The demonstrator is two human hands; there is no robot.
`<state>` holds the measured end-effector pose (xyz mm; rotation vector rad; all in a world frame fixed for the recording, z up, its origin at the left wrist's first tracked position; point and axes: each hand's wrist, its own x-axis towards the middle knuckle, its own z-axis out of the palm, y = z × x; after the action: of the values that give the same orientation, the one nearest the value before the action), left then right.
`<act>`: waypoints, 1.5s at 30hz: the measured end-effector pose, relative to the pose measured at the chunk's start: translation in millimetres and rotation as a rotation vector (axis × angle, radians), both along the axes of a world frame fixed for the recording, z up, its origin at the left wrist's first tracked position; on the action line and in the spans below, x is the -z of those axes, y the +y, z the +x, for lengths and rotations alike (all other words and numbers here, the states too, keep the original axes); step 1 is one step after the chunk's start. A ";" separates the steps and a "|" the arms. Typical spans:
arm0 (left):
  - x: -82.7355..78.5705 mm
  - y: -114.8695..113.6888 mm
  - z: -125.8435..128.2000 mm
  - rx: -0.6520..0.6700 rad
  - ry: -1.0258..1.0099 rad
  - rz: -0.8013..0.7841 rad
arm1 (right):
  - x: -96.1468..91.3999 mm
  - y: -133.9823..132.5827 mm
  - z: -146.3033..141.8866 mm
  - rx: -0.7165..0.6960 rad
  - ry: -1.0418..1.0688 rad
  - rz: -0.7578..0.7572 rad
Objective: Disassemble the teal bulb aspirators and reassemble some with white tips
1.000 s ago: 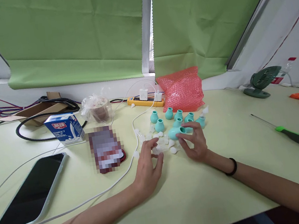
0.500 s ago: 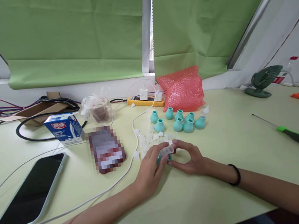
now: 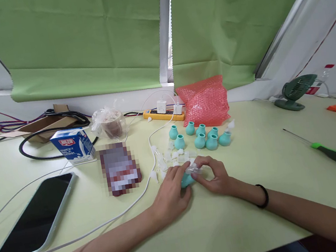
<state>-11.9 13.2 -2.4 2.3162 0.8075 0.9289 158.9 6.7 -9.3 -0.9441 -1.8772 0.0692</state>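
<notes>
My left hand (image 3: 172,190) is curled around a teal rubber bulb (image 3: 186,180) low over the table, its fingertips by the bulb's far side. Between the thumb and finger of my right hand (image 3: 215,176) is a small clear plastic tube (image 3: 194,170), lying sideways just above the bulb. Whether tube and bulb touch is unclear. Beyond my hands lie loose clear plastic pieces (image 3: 168,154) in a scattered heap. Several more teal bulbs (image 3: 200,140) stand behind, mouths up; the rightmost bulb (image 3: 225,138) has a whitish piece at its mouth.
A pink bubble-wrap bag (image 3: 205,103) and a yellow power strip (image 3: 153,115) sit at the back. To the left are a blurred phone (image 3: 121,168), a black phone (image 3: 35,219), a milk carton (image 3: 73,146) and a white cable (image 3: 118,215). At right lie a screwdriver (image 3: 333,154) and a fan (image 3: 295,92).
The clear tube has shifted right and turned sideways, now pinched in my right hand. My left thumb has moved down off the bulb's near side, and more of the bulb shows.
</notes>
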 end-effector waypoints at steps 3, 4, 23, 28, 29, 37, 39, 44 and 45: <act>-3.3 0.1 0.1 -0.104 -0.047 -0.021 | 1.6 1.7 2.2 0.025 0.121 -0.056; -5.0 -0.2 -0.3 -0.135 -0.064 -0.028 | 1.9 2.6 3.2 0.028 0.155 -0.096; -4.9 3.9 -0.9 -0.208 -0.116 -0.251 | -10.6 9.7 15.7 -0.201 0.206 -0.632; -5.4 3.5 -1.2 -0.224 -0.110 -0.230 | -18.6 8.8 17.7 -0.211 0.068 -0.609; -5.7 3.4 -1.2 -0.222 -0.102 -0.219 | -19.6 8.0 16.9 -0.214 0.062 -0.613; -6.2 2.3 -2.3 -0.189 -0.019 -0.092 | -23.6 1.4 8.3 -0.235 0.118 -0.855; -5.7 1.7 -2.7 -0.172 -0.002 -0.068 | -26.3 -0.1 6.9 -0.254 0.176 -0.964; -3.5 0.3 -3.2 -0.145 0.077 0.011 | -35.8 -4.5 2.8 -0.208 0.252 -1.122; -2.8 0.2 -3.2 -0.143 0.098 0.029 | -36.7 -5.0 2.1 -0.197 0.265 -1.154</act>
<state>-15.1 13.4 0.5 2.3692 1.0178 0.8969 161.0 1.7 27.4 -1.3745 -1.5950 1.4368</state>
